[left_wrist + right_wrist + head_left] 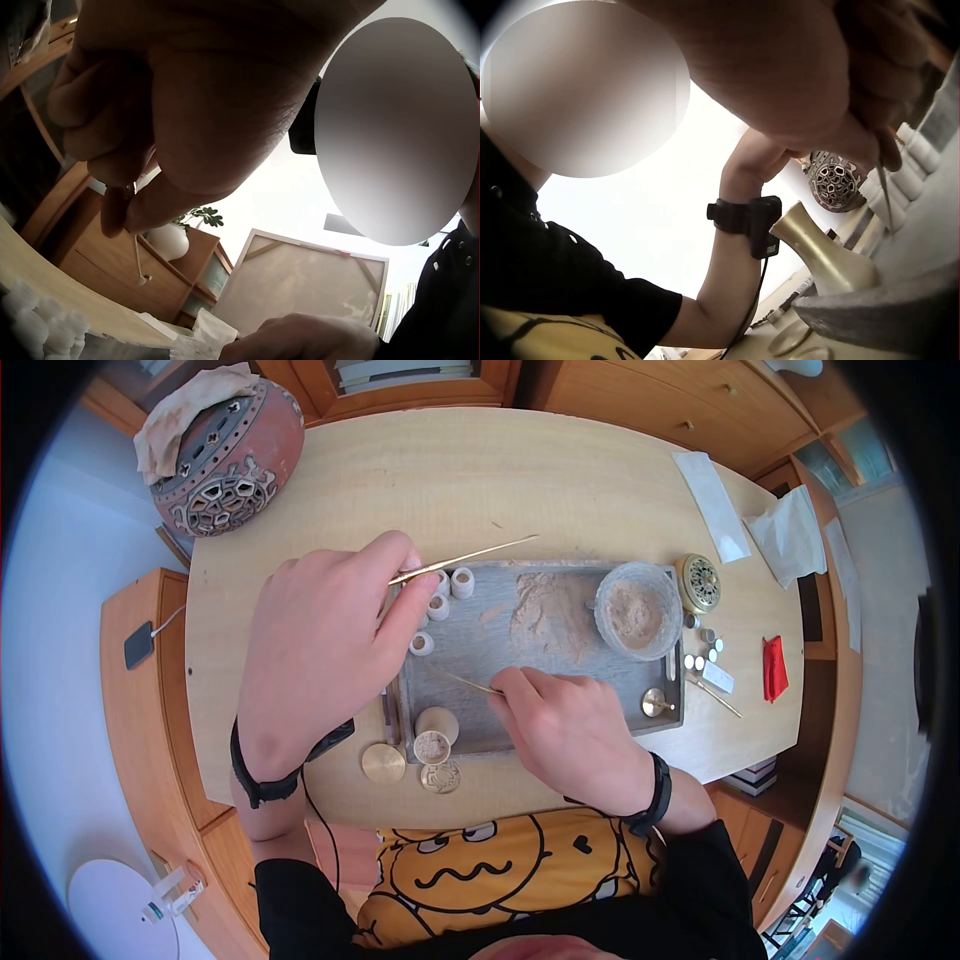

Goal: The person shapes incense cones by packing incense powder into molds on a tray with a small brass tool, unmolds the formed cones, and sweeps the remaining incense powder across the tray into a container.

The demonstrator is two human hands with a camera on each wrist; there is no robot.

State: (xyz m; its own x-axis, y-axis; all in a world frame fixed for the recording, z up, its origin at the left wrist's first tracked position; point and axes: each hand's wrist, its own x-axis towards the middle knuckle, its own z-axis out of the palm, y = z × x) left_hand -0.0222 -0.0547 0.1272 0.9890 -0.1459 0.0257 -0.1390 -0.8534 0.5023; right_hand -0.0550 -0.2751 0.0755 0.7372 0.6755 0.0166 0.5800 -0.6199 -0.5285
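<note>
My left hand (320,630) is raised over the left end of a grey tray (480,645), pinching a slim brass-coloured stick (480,555) between thumb and forefinger. The stick's far end is small and rounded (142,280) in the left wrist view. Low over the tray's front, my right hand (575,730) pinches another thin metal tool (468,682). Its flat, tapering tip points left, toward small white bottles (462,583). Beige powder (545,615) is spread on the tray beside a glass bowl (606,630) holding more powder. A brass-coloured vase (832,259) stands at the tray's front left corner.
Two brass discs, one plain (383,764) and one openwork (440,778), lie before the tray. Right of it are an openwork-lidded burner (698,582), small vials (708,635) and a red pouch (774,668). A large pierced pot (235,470) stands back left.
</note>
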